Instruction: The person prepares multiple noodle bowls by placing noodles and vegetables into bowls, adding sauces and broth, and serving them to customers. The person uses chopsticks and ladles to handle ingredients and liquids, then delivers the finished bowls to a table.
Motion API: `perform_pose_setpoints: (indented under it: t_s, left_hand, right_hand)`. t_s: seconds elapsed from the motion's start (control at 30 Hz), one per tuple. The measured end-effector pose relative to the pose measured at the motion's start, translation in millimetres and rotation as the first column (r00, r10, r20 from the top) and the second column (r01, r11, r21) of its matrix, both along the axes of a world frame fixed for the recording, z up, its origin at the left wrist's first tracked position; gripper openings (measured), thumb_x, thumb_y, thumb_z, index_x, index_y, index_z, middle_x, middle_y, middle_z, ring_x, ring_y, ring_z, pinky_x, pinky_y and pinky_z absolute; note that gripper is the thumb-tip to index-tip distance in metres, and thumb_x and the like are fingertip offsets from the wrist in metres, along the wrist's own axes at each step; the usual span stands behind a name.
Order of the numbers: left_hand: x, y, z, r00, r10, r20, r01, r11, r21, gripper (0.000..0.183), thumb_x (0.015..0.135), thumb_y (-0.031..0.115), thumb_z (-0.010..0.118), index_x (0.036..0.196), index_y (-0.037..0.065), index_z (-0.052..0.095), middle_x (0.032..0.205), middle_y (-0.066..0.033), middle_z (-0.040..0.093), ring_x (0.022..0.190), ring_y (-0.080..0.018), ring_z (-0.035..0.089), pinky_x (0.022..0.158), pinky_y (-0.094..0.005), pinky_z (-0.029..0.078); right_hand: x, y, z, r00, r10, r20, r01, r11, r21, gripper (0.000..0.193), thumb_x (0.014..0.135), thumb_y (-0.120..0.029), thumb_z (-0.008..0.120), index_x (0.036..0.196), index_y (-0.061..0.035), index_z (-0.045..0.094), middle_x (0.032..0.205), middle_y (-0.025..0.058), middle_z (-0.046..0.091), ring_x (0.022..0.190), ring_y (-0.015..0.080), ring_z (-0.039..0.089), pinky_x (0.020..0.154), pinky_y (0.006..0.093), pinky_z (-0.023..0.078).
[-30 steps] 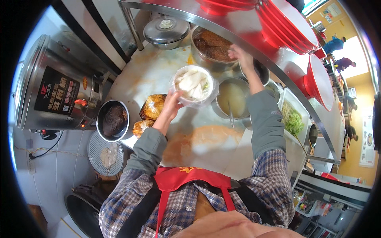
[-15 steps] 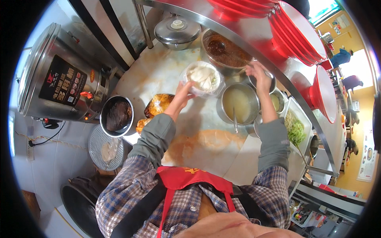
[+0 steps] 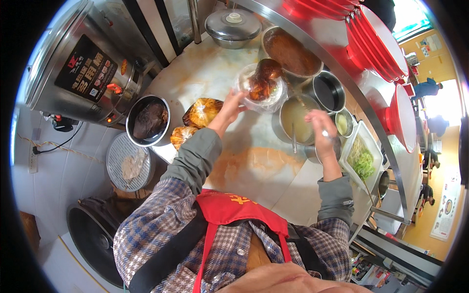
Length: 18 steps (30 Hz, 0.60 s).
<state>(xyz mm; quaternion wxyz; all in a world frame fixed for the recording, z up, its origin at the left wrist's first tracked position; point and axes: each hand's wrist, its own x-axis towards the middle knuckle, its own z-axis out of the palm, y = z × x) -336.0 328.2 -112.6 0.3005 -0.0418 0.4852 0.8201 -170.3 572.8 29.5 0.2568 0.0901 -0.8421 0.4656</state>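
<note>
My left hand point(image 3: 233, 106) grips the near-left side of a white bowl point(image 3: 271, 104) wrapped in a clear plastic bag. Pale food shows inside, now with dark reddish-brown sauce point(image 3: 261, 89) lying over part of it. In my right hand point(image 3: 322, 128), fingers closed, is the long handle of a ladle point(image 3: 268, 69). Its sauce-coated head is tipped over the far edge of the bowl. Just beyond stands a metal pot of brown sauce point(image 3: 293, 51). Under the ladle's handle sits a pot of cloudy broth point(image 3: 299, 122), with another utensil's handle standing in it.
Along the right are a pot of dark liquid point(image 3: 328, 93), a small pot point(image 3: 343, 124) and a white tray of greens point(image 3: 364, 163). Bagged food point(image 3: 202, 112) and a dark-filled bowl point(image 3: 149, 121) lie left. A metal shelf with red bowls point(image 3: 373, 44) overhangs the far right.
The ladle has come out of the sauce pot to the bowl, and sauce now covers part of the pale food. My right hand has drawn nearer to me.
</note>
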Motion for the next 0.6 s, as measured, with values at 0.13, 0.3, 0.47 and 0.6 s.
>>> perform_pose_setpoints:
  t_s: [0.13, 0.3, 0.47, 0.6]
  left_hand:
    - [10.2, -13.5, 8.1, 1.000, 0.030, 0.001, -0.030, 0.997, 0.070, 0.050, 0.087, 0.024, 0.060, 0.131, 0.012, 0.038, 0.122, -0.0083, 0.053, 0.105, -0.0218, 0.059, 0.088, -0.0425, 0.052]
    - [20.5, -62.8, 17.6, 0.996, 0.087, 0.011, -0.087, 0.973, 0.214, 0.050, 0.087, 0.022, 0.060, 0.130, 0.009, 0.040, 0.117, -0.0077, 0.056, 0.098, -0.0215, 0.064, 0.081, -0.0408, 0.056]
    - [47.1, -160.0, 18.3, 0.951, 0.308, 0.007, -0.306, 0.943, 0.132, 0.047, 0.086, 0.018, 0.061, 0.128, 0.009, 0.044, 0.112, -0.0062, 0.058, 0.092, -0.0207, 0.064, 0.078, -0.0402, 0.058]
    - [71.7, -237.0, 16.8, 0.874, 0.482, -0.062, -0.479, 0.876, 0.047, 0.050, 0.084, 0.017, 0.063, 0.130, 0.010, 0.043, 0.115, -0.0084, 0.055, 0.101, -0.0229, 0.059, 0.078, -0.0407, 0.055]
  right_hand:
    - [-19.7, 35.8, -20.2, 0.968, 0.011, 0.249, 0.231, 0.328, -0.916, 0.022, 0.092, -0.011, 0.055, 0.106, 0.0047, 0.056, 0.099, 0.0209, 0.065, 0.093, 0.0278, 0.065, 0.081, 0.0342, 0.056]
    - [-73.1, 64.3, -28.2, 0.990, -0.016, 0.141, 0.141, 0.199, -0.970, 0.028, 0.090, -0.015, 0.058, 0.109, 0.0060, 0.056, 0.102, 0.0224, 0.064, 0.097, 0.0288, 0.064, 0.087, 0.0368, 0.054]
    - [-148.5, 19.9, -53.5, 0.967, -0.166, 0.194, 0.236, 0.871, -0.430, 0.039, 0.095, -0.026, 0.057, 0.120, 0.0032, 0.059, 0.108, 0.0177, 0.065, 0.097, 0.0268, 0.064, 0.089, 0.0353, 0.051]
    - [-194.0, -64.4, -37.5, 0.944, -0.321, 0.077, 0.266, 0.879, 0.396, 0.047, 0.090, -0.033, 0.063, 0.127, -0.0042, 0.057, 0.119, 0.0218, 0.058, 0.110, 0.0361, 0.055, 0.096, 0.0401, 0.042]
